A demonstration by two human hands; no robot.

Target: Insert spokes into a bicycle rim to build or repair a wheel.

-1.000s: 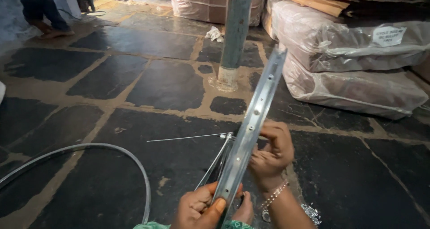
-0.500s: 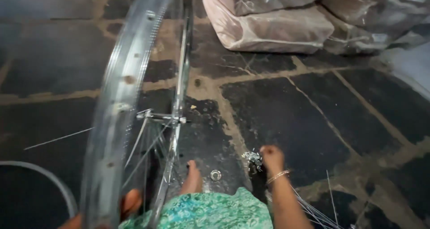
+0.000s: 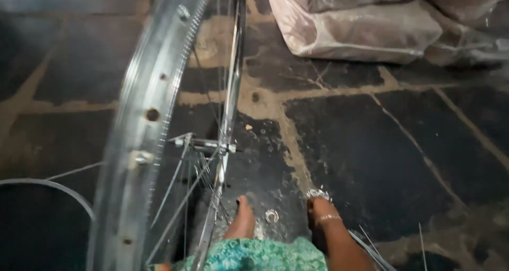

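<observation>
A silvery bicycle wheel rim point(image 3: 143, 138) stands upright close in front of me on the left. Its hub point(image 3: 204, 142) and several thin spokes sit in the middle. Only a sliver of my left hand point(image 3: 160, 267) shows at the bottom edge, against the rim's lower part. My right hand point(image 3: 321, 206), a bracelet on its wrist, reaches down to the stone floor. Its fingertips pinch a small heap of shiny metal pieces point(image 3: 318, 194). My bare foot point(image 3: 241, 221) rests between the wheel and that hand.
A small metal ring point(image 3: 271, 216) lies on the dark stone slabs by my foot. Loose spokes point(image 3: 374, 247) lie at the lower right. Another rim point(image 3: 50, 189) lies on the floor at left. Plastic-wrapped bundles point(image 3: 366, 32) are stacked at the top right.
My view has swung down and right, and the wheel now stands close at left. My right hand left the rim and went down to the shiny pieces on the floor.
</observation>
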